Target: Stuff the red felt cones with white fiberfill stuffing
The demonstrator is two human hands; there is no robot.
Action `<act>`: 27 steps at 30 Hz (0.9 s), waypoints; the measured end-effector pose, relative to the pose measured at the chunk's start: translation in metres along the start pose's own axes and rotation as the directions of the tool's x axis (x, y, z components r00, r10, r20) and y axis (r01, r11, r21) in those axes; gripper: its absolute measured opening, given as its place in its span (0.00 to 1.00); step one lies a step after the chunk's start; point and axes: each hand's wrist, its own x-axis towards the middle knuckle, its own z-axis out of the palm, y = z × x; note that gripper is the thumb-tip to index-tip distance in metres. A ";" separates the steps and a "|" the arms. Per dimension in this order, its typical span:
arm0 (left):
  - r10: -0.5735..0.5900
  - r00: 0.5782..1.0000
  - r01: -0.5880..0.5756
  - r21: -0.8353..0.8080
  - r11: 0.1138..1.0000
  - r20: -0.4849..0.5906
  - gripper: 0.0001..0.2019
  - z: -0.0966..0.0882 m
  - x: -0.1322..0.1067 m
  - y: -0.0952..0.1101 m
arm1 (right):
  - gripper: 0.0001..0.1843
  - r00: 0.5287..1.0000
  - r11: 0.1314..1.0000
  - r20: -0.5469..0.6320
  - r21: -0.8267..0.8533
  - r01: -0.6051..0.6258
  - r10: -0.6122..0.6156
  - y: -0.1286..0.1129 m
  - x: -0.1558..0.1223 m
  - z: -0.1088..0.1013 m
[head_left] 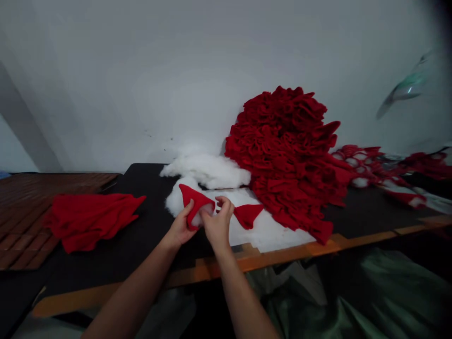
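Note:
My left hand (181, 228) is closed around the side of a small red cone-shaped felt hat (193, 197), its point tilted up to the left. White fluffy stuffing (203, 214) shows in the hat's open end. There my right hand (218, 223) presses its thumb against the stuffing, with the other fingers curled by the rim; the thumb's tip is partly hidden. Just right of that hand, another red felt hat (249, 215) lies on a white sheet (278, 235). Behind my hands is a loose heap of white stuffing (208, 169).
A tall mound of red felt pieces (286, 155) rises on the right against the wall. More red pieces (92, 219) lie at the left, partly over a brown slatted mat (21, 207). Red-and-white items (363, 165) are at far right. Brown tape (293, 256) lines the black table's front edge.

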 end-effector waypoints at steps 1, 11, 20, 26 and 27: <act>-0.012 1.000 0.012 0.017 1.000 0.006 0.11 0.001 -0.001 -0.001 | 0.22 0.996 0.993 0.041 0.085 -0.082 0.078 0.003 0.002 -0.001; 0.296 0.930 -0.359 0.370 0.857 0.216 0.37 0.000 -0.004 -0.014 | 0.09 0.962 0.920 0.034 0.283 -0.269 0.271 0.023 0.017 -0.017; 0.513 0.849 -0.461 0.651 0.604 0.126 0.13 0.006 -0.005 -0.013 | 0.17 0.978 0.966 0.185 0.221 -0.138 0.097 0.023 -0.001 -0.016; 0.569 0.804 -0.468 0.775 0.424 0.174 0.10 -0.001 -0.006 -0.014 | 0.12 0.971 0.978 0.226 0.172 -0.118 0.077 0.029 -0.002 -0.023; 0.578 0.793 -0.472 0.792 0.386 0.191 0.10 -0.002 -0.007 -0.014 | 0.11 0.980 0.990 0.186 0.113 -0.090 0.068 0.031 -0.002 -0.023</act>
